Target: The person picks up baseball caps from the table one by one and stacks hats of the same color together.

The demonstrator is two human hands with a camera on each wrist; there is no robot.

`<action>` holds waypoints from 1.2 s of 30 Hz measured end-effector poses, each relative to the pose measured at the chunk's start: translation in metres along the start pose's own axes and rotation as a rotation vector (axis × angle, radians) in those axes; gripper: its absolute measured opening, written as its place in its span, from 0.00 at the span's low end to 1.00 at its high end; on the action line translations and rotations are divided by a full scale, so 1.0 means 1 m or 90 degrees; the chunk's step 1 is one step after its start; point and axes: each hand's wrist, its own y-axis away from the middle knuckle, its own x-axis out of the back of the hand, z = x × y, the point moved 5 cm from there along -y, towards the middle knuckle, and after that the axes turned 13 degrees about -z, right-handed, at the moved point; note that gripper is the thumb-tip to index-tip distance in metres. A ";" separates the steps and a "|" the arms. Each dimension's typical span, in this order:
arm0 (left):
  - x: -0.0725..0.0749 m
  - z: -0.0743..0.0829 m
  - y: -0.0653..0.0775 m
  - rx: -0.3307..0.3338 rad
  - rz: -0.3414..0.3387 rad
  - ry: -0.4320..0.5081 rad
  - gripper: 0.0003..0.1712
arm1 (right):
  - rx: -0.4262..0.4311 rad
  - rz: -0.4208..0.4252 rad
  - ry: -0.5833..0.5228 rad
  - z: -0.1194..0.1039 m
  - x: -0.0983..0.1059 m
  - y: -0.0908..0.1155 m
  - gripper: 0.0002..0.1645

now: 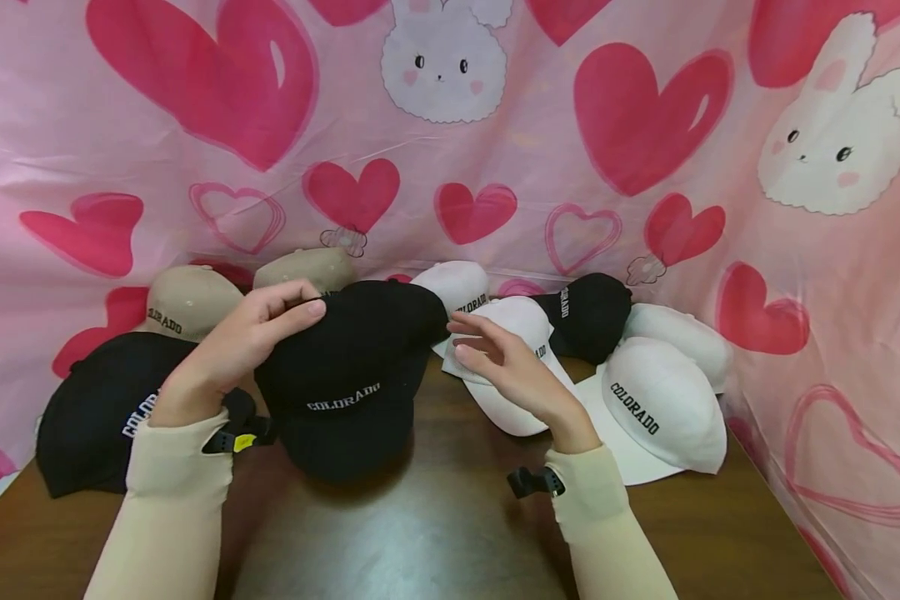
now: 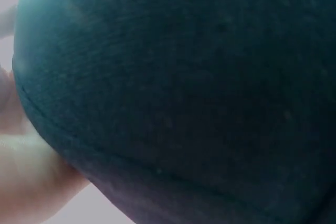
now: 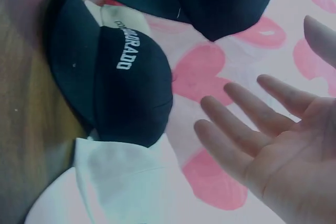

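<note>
A black baseball cap [image 1: 345,358] with white COLORADO lettering is upright at the middle, brim low and toward me. My left hand [image 1: 232,342] grips it at the upper left, the thumb on the near side. Dark cap fabric [image 2: 173,87] fills most of the left wrist view, with part of a hand at its left edge. To the cap's right, my right hand [image 1: 513,367] holds nothing, its fingers apart in front of a white cap [image 1: 510,408]. The right wrist view shows this right hand [image 3: 283,150] with spread fingers.
A black cap [image 1: 90,417] and a tan cap [image 1: 195,296] lie at left, another tan cap [image 1: 307,267] behind. A second black cap [image 1: 592,308] and several white caps, one at the front [image 1: 667,400], stand at right. A heart-patterned cloth [image 1: 525,142] hangs behind the wooden table [image 1: 435,533].
</note>
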 end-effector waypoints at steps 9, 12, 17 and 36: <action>-0.031 -0.009 -0.021 0.036 -0.062 0.005 0.10 | 0.062 0.043 0.057 -0.014 0.003 0.005 0.35; -0.040 -0.010 -0.026 0.042 -0.076 0.010 0.09 | 0.075 0.048 0.051 -0.014 0.001 0.004 0.33; -0.053 -0.013 -0.033 0.051 -0.098 0.016 0.09 | 0.073 0.053 0.067 -0.013 -0.001 0.001 0.28; -0.068 -0.027 -0.040 0.056 -0.190 0.000 0.06 | 0.068 0.019 0.090 -0.003 -0.003 -0.002 0.03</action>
